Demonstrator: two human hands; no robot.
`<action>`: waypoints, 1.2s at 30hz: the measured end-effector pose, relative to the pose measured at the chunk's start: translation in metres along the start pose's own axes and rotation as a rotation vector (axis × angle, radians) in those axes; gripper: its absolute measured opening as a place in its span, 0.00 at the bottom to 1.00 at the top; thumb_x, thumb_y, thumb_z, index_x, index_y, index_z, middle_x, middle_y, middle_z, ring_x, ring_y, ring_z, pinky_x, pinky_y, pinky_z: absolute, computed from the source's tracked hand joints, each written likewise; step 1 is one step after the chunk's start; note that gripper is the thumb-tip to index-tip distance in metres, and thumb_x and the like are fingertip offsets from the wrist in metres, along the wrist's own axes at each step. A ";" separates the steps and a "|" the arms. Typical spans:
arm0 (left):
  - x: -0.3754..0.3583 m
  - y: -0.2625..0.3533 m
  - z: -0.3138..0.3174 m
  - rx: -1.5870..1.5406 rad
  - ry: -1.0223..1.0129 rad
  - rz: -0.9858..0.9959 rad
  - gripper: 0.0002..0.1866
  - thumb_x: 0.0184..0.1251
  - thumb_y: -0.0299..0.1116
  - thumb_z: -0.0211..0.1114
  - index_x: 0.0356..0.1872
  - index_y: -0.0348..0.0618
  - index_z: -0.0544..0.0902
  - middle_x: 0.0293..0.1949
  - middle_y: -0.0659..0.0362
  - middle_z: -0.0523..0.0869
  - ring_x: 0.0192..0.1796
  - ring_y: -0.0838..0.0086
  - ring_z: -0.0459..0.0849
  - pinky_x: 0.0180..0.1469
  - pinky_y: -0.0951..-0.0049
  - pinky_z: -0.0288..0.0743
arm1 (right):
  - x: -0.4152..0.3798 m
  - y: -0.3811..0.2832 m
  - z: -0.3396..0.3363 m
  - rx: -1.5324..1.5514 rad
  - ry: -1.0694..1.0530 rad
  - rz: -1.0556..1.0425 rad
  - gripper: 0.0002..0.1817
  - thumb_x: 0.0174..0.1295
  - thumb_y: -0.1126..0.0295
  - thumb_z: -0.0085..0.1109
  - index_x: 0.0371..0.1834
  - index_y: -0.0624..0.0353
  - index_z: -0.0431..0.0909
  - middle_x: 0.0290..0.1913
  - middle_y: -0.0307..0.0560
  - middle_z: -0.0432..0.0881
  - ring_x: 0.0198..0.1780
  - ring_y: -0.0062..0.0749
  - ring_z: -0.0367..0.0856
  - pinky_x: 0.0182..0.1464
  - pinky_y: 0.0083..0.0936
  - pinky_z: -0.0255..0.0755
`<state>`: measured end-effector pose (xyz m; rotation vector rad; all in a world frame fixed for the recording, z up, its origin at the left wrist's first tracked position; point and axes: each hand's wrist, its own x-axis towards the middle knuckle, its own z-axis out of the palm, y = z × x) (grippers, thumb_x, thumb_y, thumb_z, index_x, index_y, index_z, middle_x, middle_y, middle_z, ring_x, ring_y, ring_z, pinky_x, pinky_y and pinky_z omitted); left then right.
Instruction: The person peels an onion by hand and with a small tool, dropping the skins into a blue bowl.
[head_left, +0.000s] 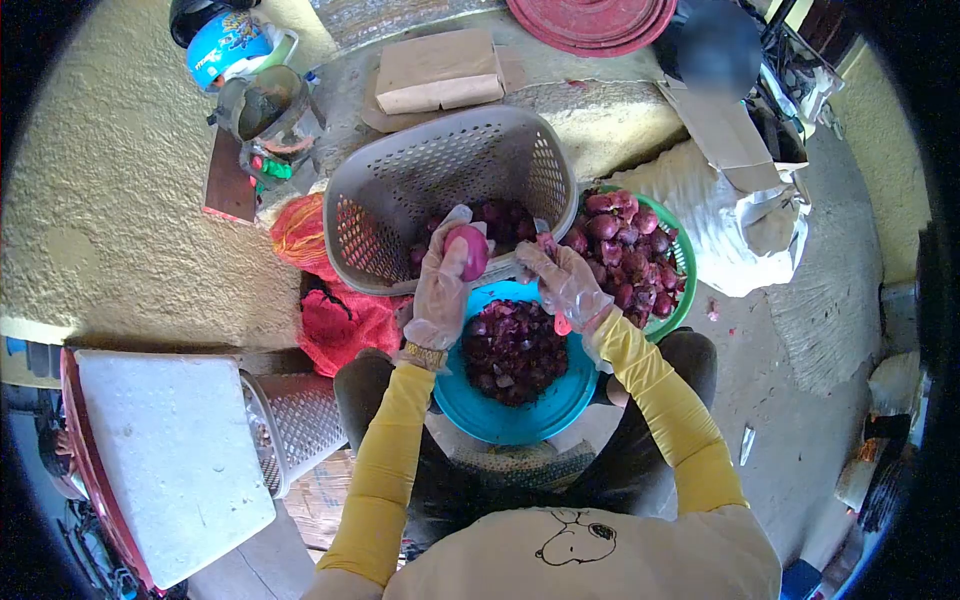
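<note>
My left hand, in a clear plastic glove, is closed around a peeled red onion above the blue basin. To its right, my gloved right hand grips a small knife; its pinkish-red handle end shows below the palm, and most of the rest is hidden by the fingers. Onion pieces and skins lie in the basin between my knees. Behind my hands stands a grey perforated basket with more onions at its bottom. A green basket heaped with red onions is at the right.
Red mesh sacks lie at the left, near a white board and a light plastic basket. A white sack and cardboard sit at the right. A cardboard box rests on the ledge behind.
</note>
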<state>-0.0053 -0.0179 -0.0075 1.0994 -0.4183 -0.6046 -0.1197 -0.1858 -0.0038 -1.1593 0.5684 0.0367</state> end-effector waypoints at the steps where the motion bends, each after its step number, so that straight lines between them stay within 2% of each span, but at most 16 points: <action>1: 0.000 -0.001 0.001 -0.076 -0.006 -0.008 0.25 0.80 0.43 0.59 0.70 0.41 0.72 0.65 0.53 0.77 0.67 0.64 0.77 0.73 0.58 0.70 | 0.002 0.003 0.001 -0.001 0.010 0.012 0.17 0.68 0.48 0.68 0.40 0.50 0.79 0.27 0.30 0.79 0.15 0.13 0.64 0.16 0.17 0.55; 2: 0.001 -0.002 0.002 -0.152 -0.013 -0.015 0.25 0.82 0.46 0.55 0.70 0.42 0.71 0.66 0.53 0.76 0.67 0.64 0.77 0.73 0.56 0.72 | 0.003 0.004 0.001 -0.003 0.020 0.022 0.17 0.69 0.49 0.67 0.40 0.50 0.79 0.28 0.31 0.81 0.15 0.13 0.64 0.16 0.17 0.55; 6: -0.002 0.007 0.012 -0.335 0.061 -0.101 0.29 0.83 0.52 0.52 0.72 0.43 0.70 0.68 0.53 0.75 0.68 0.62 0.75 0.72 0.58 0.71 | -0.003 -0.001 0.007 0.004 0.030 -0.014 0.16 0.69 0.49 0.67 0.40 0.49 0.80 0.30 0.32 0.83 0.15 0.13 0.64 0.16 0.17 0.55; 8: -0.004 0.009 0.014 -0.467 0.067 -0.154 0.31 0.82 0.55 0.50 0.74 0.43 0.69 0.69 0.53 0.75 0.70 0.62 0.74 0.73 0.57 0.70 | 0.000 0.003 0.004 -0.026 0.029 0.015 0.23 0.66 0.45 0.68 0.44 0.55 0.81 0.22 0.30 0.74 0.16 0.17 0.63 0.18 0.22 0.56; 12: -0.006 0.008 0.006 -0.635 0.026 -0.196 0.32 0.83 0.56 0.48 0.75 0.45 0.68 0.70 0.53 0.75 0.70 0.62 0.74 0.73 0.57 0.68 | 0.003 0.006 0.003 -0.034 0.014 -0.043 0.23 0.66 0.45 0.67 0.45 0.55 0.81 0.21 0.30 0.73 0.16 0.17 0.63 0.18 0.22 0.55; 14: -0.005 0.009 0.005 -0.723 0.018 -0.225 0.31 0.82 0.55 0.50 0.75 0.46 0.69 0.70 0.53 0.75 0.69 0.62 0.74 0.73 0.56 0.68 | 0.002 0.006 0.003 -0.001 0.003 -0.012 0.16 0.72 0.49 0.63 0.41 0.49 0.81 0.30 0.28 0.83 0.16 0.12 0.65 0.17 0.17 0.56; 15: -0.004 0.011 0.008 -0.722 0.018 -0.224 0.31 0.82 0.55 0.50 0.75 0.46 0.69 0.70 0.53 0.75 0.69 0.62 0.74 0.73 0.56 0.68 | 0.003 0.007 0.002 0.000 0.002 -0.012 0.16 0.72 0.49 0.63 0.41 0.49 0.81 0.30 0.28 0.83 0.16 0.12 0.65 0.17 0.17 0.56; 17: -0.002 0.014 0.015 -0.608 0.081 -0.157 0.29 0.82 0.52 0.53 0.74 0.47 0.70 0.69 0.53 0.75 0.69 0.61 0.75 0.72 0.57 0.69 | 0.005 0.012 0.001 -0.034 0.020 -0.050 0.22 0.66 0.45 0.67 0.41 0.55 0.82 0.19 0.28 0.70 0.16 0.18 0.62 0.18 0.22 0.53; 20: -0.003 0.011 0.011 -0.584 0.044 -0.172 0.28 0.81 0.47 0.55 0.74 0.46 0.70 0.68 0.55 0.76 0.68 0.63 0.75 0.72 0.59 0.70 | 0.001 0.007 0.003 -0.021 0.010 -0.043 0.22 0.67 0.45 0.67 0.41 0.55 0.82 0.19 0.28 0.69 0.16 0.18 0.62 0.18 0.22 0.53; 24: -0.005 0.012 0.011 -0.520 0.041 -0.183 0.28 0.81 0.46 0.56 0.74 0.43 0.69 0.66 0.57 0.77 0.67 0.65 0.76 0.71 0.60 0.70 | 0.002 0.007 0.003 -0.010 0.006 -0.048 0.22 0.67 0.45 0.67 0.41 0.55 0.82 0.19 0.28 0.68 0.16 0.18 0.62 0.19 0.21 0.54; 26: -0.008 0.013 0.013 -0.406 -0.013 -0.096 0.30 0.81 0.48 0.56 0.75 0.41 0.68 0.65 0.58 0.78 0.65 0.66 0.77 0.70 0.62 0.72 | 0.004 0.008 0.006 -0.016 0.037 -0.124 0.22 0.67 0.45 0.67 0.41 0.55 0.82 0.21 0.29 0.71 0.18 0.17 0.63 0.20 0.21 0.56; 30: -0.007 0.012 0.014 -0.426 -0.021 -0.137 0.33 0.80 0.52 0.57 0.75 0.39 0.67 0.65 0.59 0.79 0.65 0.64 0.78 0.68 0.63 0.74 | 0.009 0.007 0.000 -0.030 0.126 -0.129 0.22 0.68 0.46 0.67 0.41 0.55 0.81 0.25 0.30 0.75 0.20 0.16 0.66 0.22 0.20 0.58; 32: -0.008 0.022 0.016 -0.254 0.017 -0.317 0.37 0.80 0.65 0.47 0.72 0.44 0.72 0.60 0.60 0.80 0.58 0.73 0.78 0.60 0.69 0.75 | 0.007 0.005 -0.004 -0.118 0.083 -0.200 0.24 0.66 0.44 0.68 0.43 0.57 0.81 0.27 0.31 0.76 0.23 0.17 0.69 0.25 0.21 0.63; 33: -0.009 0.024 0.014 -0.254 0.017 -0.316 0.37 0.80 0.65 0.47 0.72 0.44 0.72 0.60 0.60 0.80 0.58 0.73 0.78 0.60 0.69 0.75 | 0.007 0.003 -0.003 -0.118 0.082 -0.201 0.24 0.66 0.44 0.68 0.43 0.57 0.81 0.27 0.31 0.76 0.23 0.17 0.69 0.25 0.21 0.63; 35: -0.018 0.023 0.005 0.357 -0.282 0.205 0.41 0.78 0.70 0.42 0.71 0.43 0.73 0.60 0.60 0.81 0.58 0.73 0.79 0.57 0.71 0.75 | 0.004 0.000 0.000 -0.435 0.065 -0.466 0.28 0.63 0.43 0.71 0.47 0.58 0.80 0.27 0.34 0.78 0.27 0.20 0.74 0.31 0.22 0.69; 36: -0.018 0.023 0.005 0.357 -0.282 0.204 0.41 0.78 0.70 0.42 0.71 0.43 0.73 0.60 0.60 0.81 0.58 0.73 0.79 0.57 0.71 0.75 | 0.004 0.000 0.000 -0.434 0.065 -0.465 0.28 0.63 0.43 0.71 0.47 0.58 0.80 0.27 0.34 0.78 0.27 0.20 0.74 0.31 0.22 0.69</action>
